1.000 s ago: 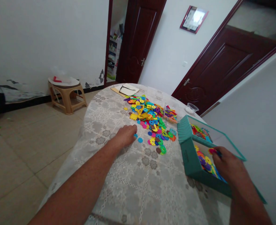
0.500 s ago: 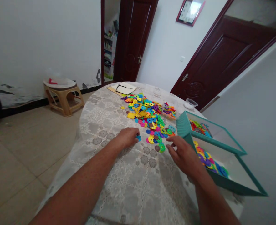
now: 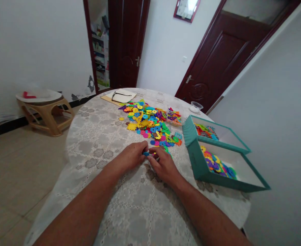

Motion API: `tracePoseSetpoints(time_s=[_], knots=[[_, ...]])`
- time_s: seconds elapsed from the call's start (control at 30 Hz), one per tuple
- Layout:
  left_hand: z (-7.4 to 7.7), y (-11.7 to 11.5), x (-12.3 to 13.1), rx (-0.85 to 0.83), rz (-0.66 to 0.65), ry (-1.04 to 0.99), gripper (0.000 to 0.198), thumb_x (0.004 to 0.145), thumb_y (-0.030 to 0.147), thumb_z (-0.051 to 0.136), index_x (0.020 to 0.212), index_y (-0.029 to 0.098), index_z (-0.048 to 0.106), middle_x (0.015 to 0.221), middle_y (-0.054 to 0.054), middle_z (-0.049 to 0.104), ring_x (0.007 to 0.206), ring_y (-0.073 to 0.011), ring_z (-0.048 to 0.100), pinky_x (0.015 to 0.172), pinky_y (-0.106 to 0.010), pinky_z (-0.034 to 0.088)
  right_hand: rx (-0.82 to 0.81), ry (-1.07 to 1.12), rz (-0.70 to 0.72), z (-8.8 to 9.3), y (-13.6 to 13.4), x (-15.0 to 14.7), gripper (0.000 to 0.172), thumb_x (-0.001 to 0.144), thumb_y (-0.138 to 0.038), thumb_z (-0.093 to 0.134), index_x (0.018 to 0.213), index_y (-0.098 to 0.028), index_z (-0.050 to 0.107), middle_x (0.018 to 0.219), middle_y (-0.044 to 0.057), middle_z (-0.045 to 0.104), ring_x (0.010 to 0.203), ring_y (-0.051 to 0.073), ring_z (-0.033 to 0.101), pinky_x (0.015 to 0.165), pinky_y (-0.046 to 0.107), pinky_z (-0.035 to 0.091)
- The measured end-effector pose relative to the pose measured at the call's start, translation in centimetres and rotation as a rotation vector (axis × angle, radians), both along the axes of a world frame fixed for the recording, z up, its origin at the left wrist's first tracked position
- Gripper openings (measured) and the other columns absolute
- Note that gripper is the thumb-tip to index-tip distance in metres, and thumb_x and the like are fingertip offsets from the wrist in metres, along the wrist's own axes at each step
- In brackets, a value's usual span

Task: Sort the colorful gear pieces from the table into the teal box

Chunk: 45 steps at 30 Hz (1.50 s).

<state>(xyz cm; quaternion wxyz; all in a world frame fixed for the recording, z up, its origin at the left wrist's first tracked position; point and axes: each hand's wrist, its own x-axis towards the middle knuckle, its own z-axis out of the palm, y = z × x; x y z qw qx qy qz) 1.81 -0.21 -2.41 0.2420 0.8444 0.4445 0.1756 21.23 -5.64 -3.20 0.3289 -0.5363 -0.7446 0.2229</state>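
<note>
Between my hands, just above the table, is a small blue notched plastic disc (image 3: 145,153), partly covered by fingers. My left hand (image 3: 136,152) is closed in a pinch on it from the left. From the right, the thumb and fingertips of my right hand (image 3: 165,165) close on the disc's other edge. A heap of colourful interlocking discs (image 3: 150,119) lies just beyond both hands, in yellow, blue, green, pink and purple. Some loose discs are partly hidden behind my right hand.
A teal two-part box (image 3: 199,160) with colourful pieces stands at the right. Farther back are a clear tub of small pieces (image 3: 174,117), a clear bowl (image 3: 196,106), and glasses (image 3: 122,97) on a pad. A patterned cloth covers the round table (image 3: 130,208). A stool (image 3: 48,114) stands left.
My right hand has moved left from beside the loose discs to meet my left hand at the blue disc. The camera view has swung to the right.
</note>
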Motion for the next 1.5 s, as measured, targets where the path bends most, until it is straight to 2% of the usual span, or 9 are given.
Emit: tracePoseSetpoints(time_s=[0.27, 0.43, 0.63, 0.73, 0.83, 0.97, 1.07, 1.27, 1.5], knots=[[0.2, -0.9, 0.9, -0.090, -0.026, -0.133, 0.029, 0.088, 0.030, 0.060, 0.116, 0.027, 0.052, 0.085, 0.004, 0.067, 0.076, -0.0166, 0.063, 0.069, -0.027, 0.042, -0.010, 0.011, 0.041, 1.0, -0.1, 0.8, 0.007, 0.098, -0.024, 0.065, 0.103, -0.024, 0.069, 0.093, -0.001, 0.071, 0.086, 0.015, 0.065, 0.081, 0.025, 0.049], [-0.4, -0.9, 1.1, -0.048, -0.090, -0.163, 0.053, 0.091, 0.034, 0.061, 0.143, 0.026, 0.052, 0.098, -0.001, 0.070, 0.087, -0.0201, 0.067, 0.080, -0.031, 0.049, 0.266, -0.065, 0.006, 3.8, -0.6, 2.9, 0.012, 0.099, -0.020, 0.060, 0.108, -0.023, 0.068, 0.101, 0.004, 0.071, 0.095, 0.018, 0.065, 0.088, 0.029, 0.050], [-1.3, -1.0, 0.5, 0.057, -0.175, -0.031, 0.032, 0.097, 0.030, 0.059, 0.128, 0.023, 0.067, 0.123, -0.010, 0.070, 0.115, -0.0261, 0.063, 0.102, -0.039, 0.047, 0.603, -0.307, -0.498, 7.4, -1.2, 11.5, 0.019, 0.099, -0.016, 0.051, 0.108, -0.020, 0.066, 0.105, 0.011, 0.069, 0.101, 0.025, 0.063, 0.097, 0.040, 0.049], [-0.6, -1.4, 0.9, 0.062, -0.188, 0.062, 0.023, 0.097, 0.026, 0.060, 0.116, 0.023, 0.072, 0.118, -0.010, 0.070, 0.114, -0.0260, 0.062, 0.101, -0.037, 0.047, 0.611, -0.450, -0.785, 7.3, -1.3, 15.9, 0.020, 0.094, -0.015, 0.052, 0.106, -0.017, 0.068, 0.102, 0.014, 0.068, 0.102, 0.030, 0.061, 0.098, 0.045, 0.048], [0.2, -1.8, 1.4, 0.050, -0.179, 0.129, 0.019, 0.097, 0.023, 0.060, 0.110, 0.023, 0.074, 0.113, -0.009, 0.069, 0.111, -0.0243, 0.062, 0.098, -0.035, 0.048, 0.624, -0.499, -0.888, 6.8, -1.1, 17.3, 0.021, 0.092, -0.017, 0.054, 0.106, -0.015, 0.068, 0.105, 0.017, 0.067, 0.106, 0.032, 0.060, 0.100, 0.048, 0.047], [0.8, -2.1, 1.6, 0.036, -0.202, 0.173, 0.020, 0.098, 0.022, 0.058, 0.112, 0.024, 0.073, 0.111, -0.008, 0.069, 0.107, -0.0224, 0.063, 0.096, -0.032, 0.048, 0.568, -0.384, -0.615, 5.8, -0.8, 13.5, 0.021, 0.098, -0.019, 0.049, 0.108, -0.018, 0.067, 0.107, 0.014, 0.069, 0.107, 0.029, 0.062, 0.100, 0.042, 0.048], [0.9, -2.3, 1.6, 0.039, -0.234, 0.187, 0.020, 0.098, 0.023, 0.058, 0.112, 0.024, 0.073, 0.110, -0.007, 0.070, 0.104, -0.0220, 0.065, 0.093, -0.033, 0.047, 0.278, -0.414, -0.323, 4.0, -0.6, 9.3, 0.022, 0.101, -0.028, 0.053, 0.115, -0.018, 0.066, 0.114, 0.015, 0.070, 0.109, 0.027, 0.065, 0.099, 0.037, 0.048], [0.8, -2.6, 1.6, 0.051, -0.246, 0.184, 0.021, 0.097, 0.022, 0.058, 0.111, 0.024, 0.074, 0.107, -0.006, 0.072, 0.100, -0.0216, 0.067, 0.091, -0.033, 0.047, -0.163, -0.612, -0.377, 1.0, -0.3, 5.3, 0.054, 0.095, -0.059, 0.063, 0.125, -0.014, 0.063, 0.123, 0.020, 0.066, 0.110, 0.033, 0.067, 0.089, 0.038, 0.048], [0.4, -2.8, 1.5, 0.081, -0.221, 0.187, 0.021, 0.095, 0.024, 0.061, 0.112, 0.026, 0.074, 0.109, -0.006, 0.074, 0.105, -0.0235, 0.068, 0.094, -0.034, 0.049, -0.200, -0.401, -0.221, 0.9, -0.1, 5.4, 0.024, 0.090, -0.034, 0.063, 0.109, -0.019, 0.062, 0.109, 0.012, 0.072, 0.103, 0.026, 0.068, 0.086, 0.032, 0.046]])
